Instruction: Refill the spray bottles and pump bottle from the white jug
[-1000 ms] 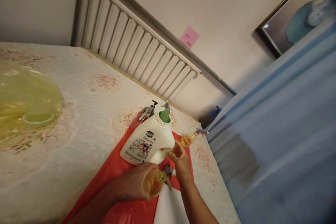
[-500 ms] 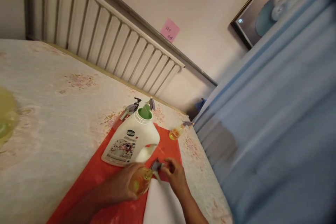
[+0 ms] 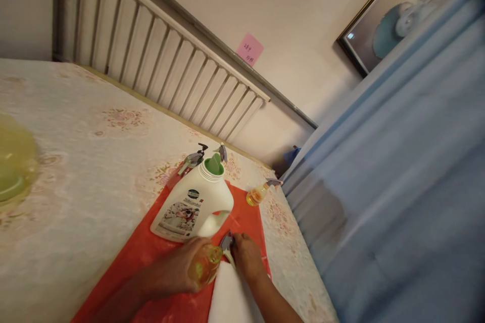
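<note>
My left hand (image 3: 184,267) is wrapped round a small clear spray bottle (image 3: 204,266) of yellow liquid, tilted with its neck to the right. At the neck is a grey trigger spray head (image 3: 226,242); whether it is screwed on I cannot tell. My right hand (image 3: 246,257) is closed at the far side of the spray head, its fingertips partly hidden. Just behind my hands stands a large white detergent jug (image 3: 193,207) with a green spout in its open mouth. Below the bottle lies a white, paper-like thing (image 3: 231,295) on a red sheet (image 3: 125,267).
Another yellow-filled spray bottle (image 3: 256,195) stands at the red sheet's right. Behind the jug are a dark pump top (image 3: 195,156) and another spray head (image 3: 222,152). A yellow translucent container (image 3: 17,161) sits far left. A blue curtain (image 3: 379,176) hangs on the right; a radiator (image 3: 162,50) lines the wall.
My right hand's fingers have closed in against the spray head, where before they were raised and more spread. My left hand keeps its hold on the bottle. The view has shifted slightly.
</note>
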Demonstrator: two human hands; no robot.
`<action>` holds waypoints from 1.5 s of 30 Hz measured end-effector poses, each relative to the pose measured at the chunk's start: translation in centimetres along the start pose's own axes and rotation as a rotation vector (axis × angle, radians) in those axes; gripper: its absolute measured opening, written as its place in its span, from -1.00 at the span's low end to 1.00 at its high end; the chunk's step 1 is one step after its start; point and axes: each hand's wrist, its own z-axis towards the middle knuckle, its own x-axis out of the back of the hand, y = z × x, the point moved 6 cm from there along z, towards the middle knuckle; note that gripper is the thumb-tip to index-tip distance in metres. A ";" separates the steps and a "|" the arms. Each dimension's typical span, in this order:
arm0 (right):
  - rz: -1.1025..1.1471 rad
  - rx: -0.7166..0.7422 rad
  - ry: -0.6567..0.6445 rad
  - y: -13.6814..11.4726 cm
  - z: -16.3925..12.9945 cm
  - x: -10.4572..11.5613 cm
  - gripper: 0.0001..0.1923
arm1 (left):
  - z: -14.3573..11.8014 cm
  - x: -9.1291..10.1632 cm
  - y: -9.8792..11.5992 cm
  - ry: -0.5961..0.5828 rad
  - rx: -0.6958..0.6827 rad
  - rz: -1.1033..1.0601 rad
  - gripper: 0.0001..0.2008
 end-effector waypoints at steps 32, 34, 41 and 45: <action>1.172 0.052 0.170 -6.5 -2.5 9.6 -0.86 | 0.1 -0.3 -0.8 0.016 -0.041 -0.045 -0.24; 1.139 0.039 0.148 -6.3 -2.7 8.1 -0.84 | 0.1 -0.3 -1.0 0.029 -0.051 -0.065 -0.23; 1.052 0.107 0.010 -6.2 -3.8 3.8 -0.67 | -0.2 -0.2 -1.1 0.065 -0.049 -0.131 -0.13; 0.982 0.131 0.002 -6.1 -4.1 3.3 -0.69 | -0.2 0.0 -0.8 0.072 -0.038 -0.131 -0.16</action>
